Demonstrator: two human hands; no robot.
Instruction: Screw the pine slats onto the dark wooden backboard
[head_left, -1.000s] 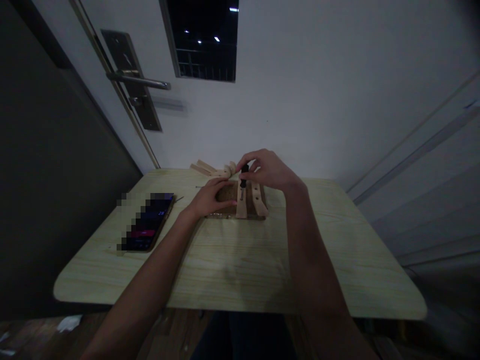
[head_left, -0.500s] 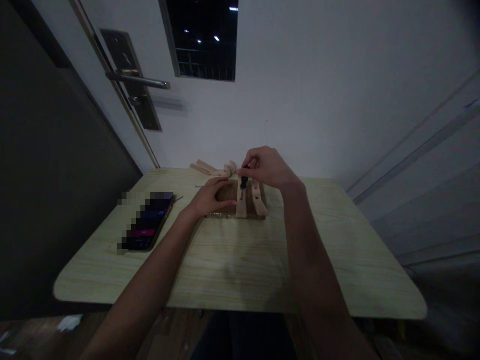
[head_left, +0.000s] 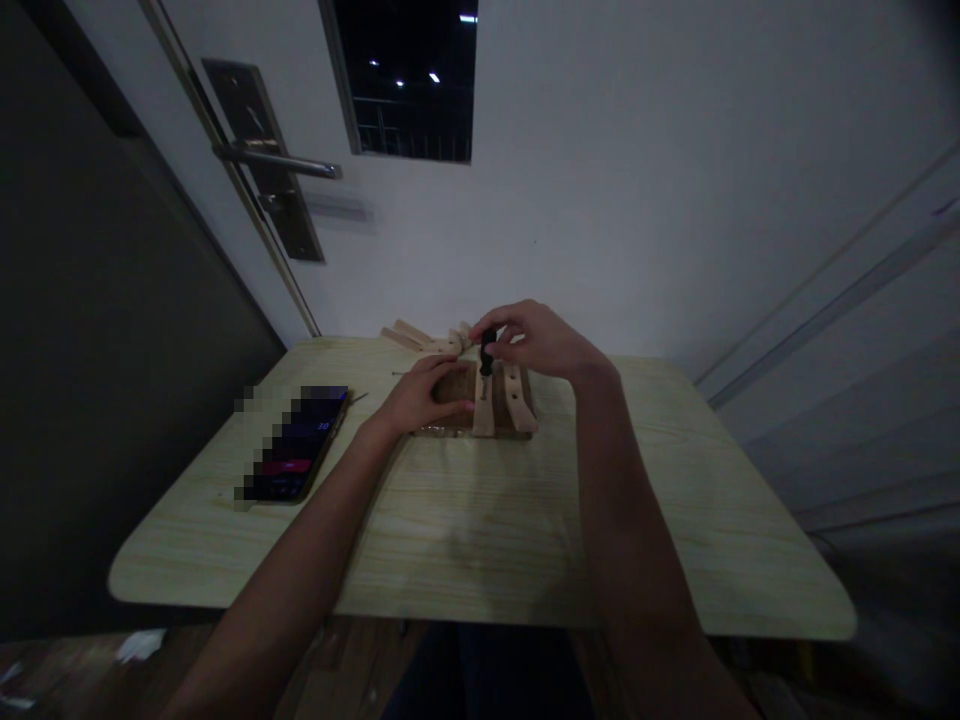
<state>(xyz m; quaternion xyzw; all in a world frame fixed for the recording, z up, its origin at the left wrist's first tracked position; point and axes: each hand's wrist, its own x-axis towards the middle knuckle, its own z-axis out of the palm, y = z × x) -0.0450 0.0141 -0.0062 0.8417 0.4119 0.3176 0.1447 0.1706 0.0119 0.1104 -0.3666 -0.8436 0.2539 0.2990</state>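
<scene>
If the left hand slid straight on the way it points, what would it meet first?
Probably the pale wooden strip under the screwdriver; the left hand has its thumb tip at that strip's edge, though actual contact is hard to tell.

Two hands: one left hand (head_left: 420, 396), one right hand (head_left: 536, 342). One screwdriver (head_left: 488, 352) in the right; one brown board (head_left: 452, 388) under the left. Two wooden strips (head_left: 484, 418) between and below the hands. One smartphone (head_left: 311, 445) left of both. Beyond them, one door handle (head_left: 289, 163), one window (head_left: 409, 95). One table (head_left: 675, 470) beneath.
</scene>
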